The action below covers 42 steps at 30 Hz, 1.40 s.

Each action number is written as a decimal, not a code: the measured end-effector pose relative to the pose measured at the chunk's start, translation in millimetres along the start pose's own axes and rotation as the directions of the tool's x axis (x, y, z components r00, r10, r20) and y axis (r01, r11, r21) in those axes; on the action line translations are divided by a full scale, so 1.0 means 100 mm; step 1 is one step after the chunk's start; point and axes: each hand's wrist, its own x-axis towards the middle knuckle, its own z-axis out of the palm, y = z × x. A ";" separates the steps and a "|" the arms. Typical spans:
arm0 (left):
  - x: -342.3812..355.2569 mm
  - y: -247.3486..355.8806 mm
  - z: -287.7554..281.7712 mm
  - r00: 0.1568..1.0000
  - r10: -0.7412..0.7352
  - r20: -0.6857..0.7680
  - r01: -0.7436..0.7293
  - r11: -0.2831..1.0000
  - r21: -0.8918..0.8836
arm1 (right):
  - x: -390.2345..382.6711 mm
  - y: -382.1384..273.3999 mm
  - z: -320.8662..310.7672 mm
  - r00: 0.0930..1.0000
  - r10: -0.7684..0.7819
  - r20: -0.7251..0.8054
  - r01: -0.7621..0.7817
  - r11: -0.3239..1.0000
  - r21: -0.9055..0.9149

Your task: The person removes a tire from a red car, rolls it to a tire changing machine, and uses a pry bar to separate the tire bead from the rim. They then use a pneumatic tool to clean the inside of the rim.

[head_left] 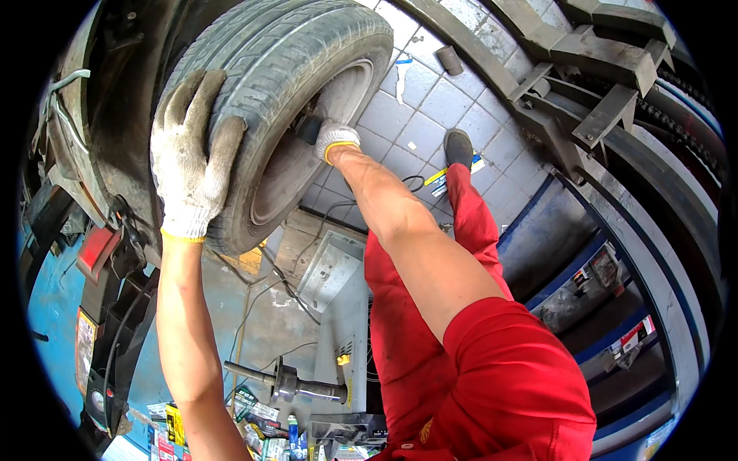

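Note:
A car wheel with a black tyre [265, 58] stands upright at the vehicle's wheel arch. My left hand [188, 154], in a white knitted glove with a dirty grey palm side and fingers, lies on the tread with its fingers spread. At the rim [347, 96], my right hand [338, 140] is closed, in a similar glove with a yellow cuff edge. It grips a dark, rounded thing [309, 129] in front of the wheel's centre. Most of that thing and the right fingertips are hidden, so its kind is unclear.
Steel lift beams [607, 58] run along the upper right. A blue-edged shelf rack [569, 269] stands at the right. Below the wheel are a grey metal cabinet [346, 288], loose cables, a shock absorber [288, 384] and several small boxes [254, 419]. A short metal cylinder [449, 60] lies on the tiles.

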 end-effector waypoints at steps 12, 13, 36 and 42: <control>-0.03 -0.03 0.01 1.000 0.000 -0.004 0.000 1.000 -0.005 | 0.09 0.04 -0.10 0.996 0.022 -0.083 -0.029 0.996 -0.081; -0.01 -0.03 0.01 1.000 0.003 -0.001 -0.003 1.000 -0.003 | 0.13 0.07 -0.08 0.994 0.024 -0.109 -0.032 0.997 -0.064; -0.03 -0.10 0.01 0.999 0.017 -0.050 -0.018 1.000 -0.023 | 0.08 0.00 0.05 0.999 0.015 -0.037 -0.015 1.000 -0.001; -0.05 -0.13 0.01 0.999 -0.005 -0.044 0.005 1.000 -0.008 | -0.06 -0.09 0.13 0.988 -0.028 0.155 0.025 0.999 0.025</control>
